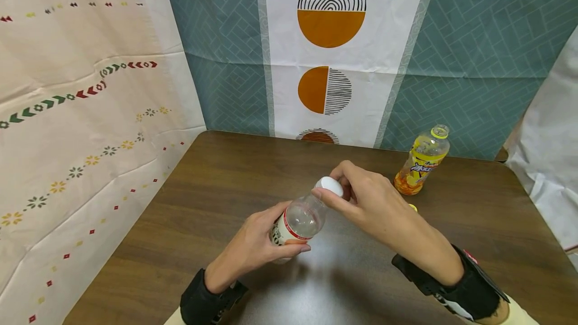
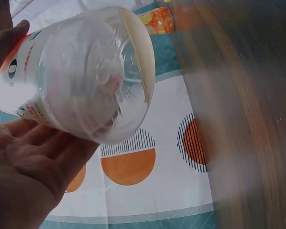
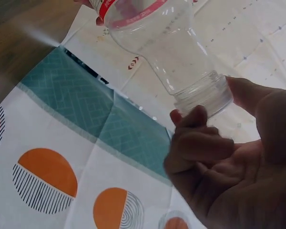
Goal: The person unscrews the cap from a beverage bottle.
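A clear plastic bottle [image 1: 307,217] with a white and red label is tilted above the table. My left hand [image 1: 253,239] grips it round the label, thumb on the near side. With thumb and fingers, my right hand [image 1: 379,204] pinches the white cap [image 1: 329,185] at the bottle's neck. The left wrist view shows the base of the bottle [image 2: 93,76] off the table, with the left palm [image 2: 24,167] beneath it. From the right wrist, the cap [image 3: 212,98] sits on the neck between thumb and curled fingers; the bottle looks drained.
On the brown wooden table [image 1: 189,204], a bottle with a yellow label [image 1: 422,164] and an uncapped mouth stands at the back right. A small yellow thing [image 1: 413,207] is partly hidden behind my right forearm. Patterned cloths [image 1: 226,54] hang behind and at both sides.
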A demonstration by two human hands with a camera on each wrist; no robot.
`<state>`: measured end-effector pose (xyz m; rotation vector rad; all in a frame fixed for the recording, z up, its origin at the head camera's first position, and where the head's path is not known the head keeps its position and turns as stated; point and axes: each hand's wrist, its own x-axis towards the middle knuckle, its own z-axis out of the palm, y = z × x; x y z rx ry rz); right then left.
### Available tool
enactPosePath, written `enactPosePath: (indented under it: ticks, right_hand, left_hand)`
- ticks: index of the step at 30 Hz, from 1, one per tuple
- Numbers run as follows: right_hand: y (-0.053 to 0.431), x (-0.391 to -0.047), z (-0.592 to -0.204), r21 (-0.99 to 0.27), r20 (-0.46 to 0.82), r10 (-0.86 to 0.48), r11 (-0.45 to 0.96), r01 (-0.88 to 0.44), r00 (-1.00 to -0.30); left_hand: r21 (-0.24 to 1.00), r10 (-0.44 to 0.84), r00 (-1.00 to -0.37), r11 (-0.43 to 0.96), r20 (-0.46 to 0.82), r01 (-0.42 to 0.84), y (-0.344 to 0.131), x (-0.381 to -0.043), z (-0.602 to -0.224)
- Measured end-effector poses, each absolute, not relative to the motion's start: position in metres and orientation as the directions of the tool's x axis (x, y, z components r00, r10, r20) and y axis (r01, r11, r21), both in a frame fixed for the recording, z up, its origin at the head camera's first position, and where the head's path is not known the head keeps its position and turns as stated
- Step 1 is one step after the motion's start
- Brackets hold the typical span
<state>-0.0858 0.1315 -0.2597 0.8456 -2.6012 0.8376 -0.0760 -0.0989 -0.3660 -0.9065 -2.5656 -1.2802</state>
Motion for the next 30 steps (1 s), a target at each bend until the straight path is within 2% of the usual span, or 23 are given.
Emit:
enactPosePath:
  ticks: [12, 18, 22, 25, 30]
  right_hand:
    - [0.133, -0.084, -0.258, -0.311, 0.564, -0.556, 0.543, -0.78, -0.611]
    - [0.132, -0.083, -0.254, -0.261, 0.585, -0.642, 0.43, -0.864, -0.496]
    - [0.134, -0.081, -0.249, -0.249, 0.567, -0.672, 0.412, -0.876, -0.477]
    - [0.136, -0.081, -0.244, -0.275, 0.53, -0.692, 0.406, -0.871, -0.49]
    - [0.139, -0.081, -0.238, -0.291, 0.504, -0.728, 0.364, -0.885, -0.465]
  left_hand:
    - [0.73, 0.486, -0.795, 0.381, 0.363, 0.567, -0.095, -0.063, -0.336]
    - [0.747, 0.542, -0.734, 0.263, 0.409, 0.61, -0.098, -0.066, -0.344]
    - [0.734, 0.552, -0.711, 0.239, 0.436, 0.636, -0.1, -0.072, -0.358]
    - [0.733, 0.557, -0.711, 0.246, 0.429, 0.634, -0.102, -0.075, -0.366]
    - [0.746, 0.563, -0.72, 0.251, 0.406, 0.617, -0.103, -0.077, -0.369]
